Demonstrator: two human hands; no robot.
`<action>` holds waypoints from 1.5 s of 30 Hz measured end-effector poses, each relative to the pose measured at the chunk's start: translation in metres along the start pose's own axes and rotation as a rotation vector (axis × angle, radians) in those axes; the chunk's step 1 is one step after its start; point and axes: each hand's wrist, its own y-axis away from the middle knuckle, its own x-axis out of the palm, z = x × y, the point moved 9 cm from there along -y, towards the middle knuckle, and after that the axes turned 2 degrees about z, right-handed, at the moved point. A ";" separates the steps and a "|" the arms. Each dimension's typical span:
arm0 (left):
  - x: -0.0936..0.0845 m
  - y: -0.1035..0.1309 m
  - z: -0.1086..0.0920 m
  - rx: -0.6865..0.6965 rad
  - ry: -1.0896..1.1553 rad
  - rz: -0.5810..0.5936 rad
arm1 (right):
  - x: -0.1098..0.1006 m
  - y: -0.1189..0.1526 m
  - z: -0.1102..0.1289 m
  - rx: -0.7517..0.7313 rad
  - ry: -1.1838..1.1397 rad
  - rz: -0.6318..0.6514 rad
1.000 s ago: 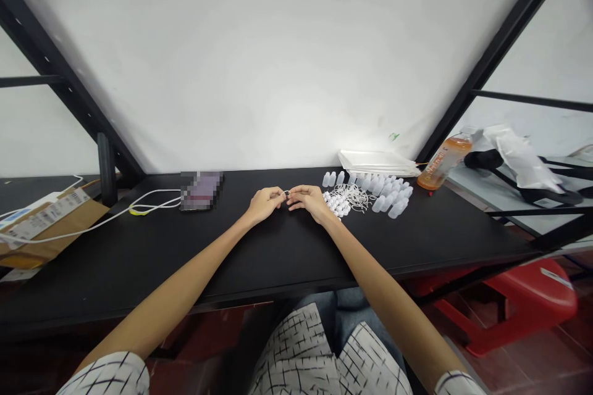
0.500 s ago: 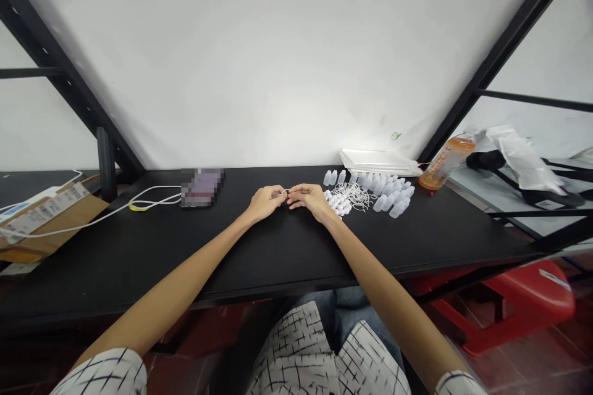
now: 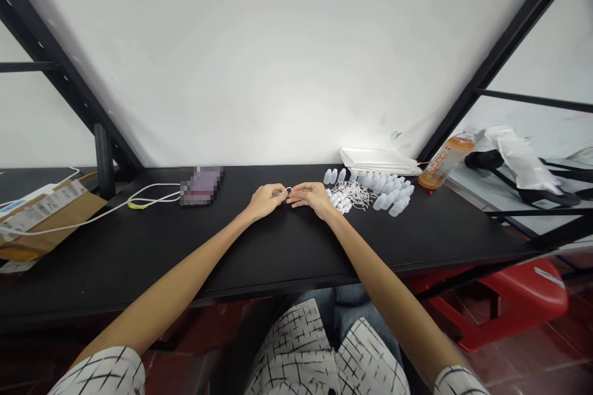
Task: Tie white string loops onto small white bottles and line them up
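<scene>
Above the black table [image 3: 278,247], my left hand [image 3: 267,200] pinches a small white cord loop [image 3: 288,189]. My right hand [image 3: 311,198] meets it fingertip to fingertip at the same loop, its fingers pressed together. Just right of my right hand lie small white caps [image 3: 340,202] in a pile and a tangle of white cord loops [image 3: 356,195]. Several translucent white bottles [image 3: 393,195] lie or stand beyond and to the right of them. Whatever else is between my fingertips is too small to make out.
A phone [image 3: 202,186] with a white cable [image 3: 152,186] lies to the left. Cardboard packaging [image 3: 50,216] is at the far left. White sheets [image 3: 377,160] lie by the wall, with an orange drink bottle [image 3: 445,162] at the right. A red stool [image 3: 523,299] stands below.
My hands stay together, with only slight finger movement at the white loop. The view has shifted slightly.
</scene>
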 end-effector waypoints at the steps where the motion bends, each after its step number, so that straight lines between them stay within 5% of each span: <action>1: 0.000 0.000 0.000 0.003 0.003 0.002 | 0.000 0.000 0.000 0.001 0.017 0.002; 26: 0.006 0.003 -0.018 0.052 0.002 0.097 | 0.004 0.002 0.003 0.004 0.175 0.141; 34: 0.007 0.002 -0.007 -0.042 0.271 0.143 | 0.002 0.002 0.005 0.025 0.071 0.173; 45: 0.009 0.001 -0.003 -0.076 0.296 0.151 | -0.001 -0.001 0.002 0.028 0.049 0.128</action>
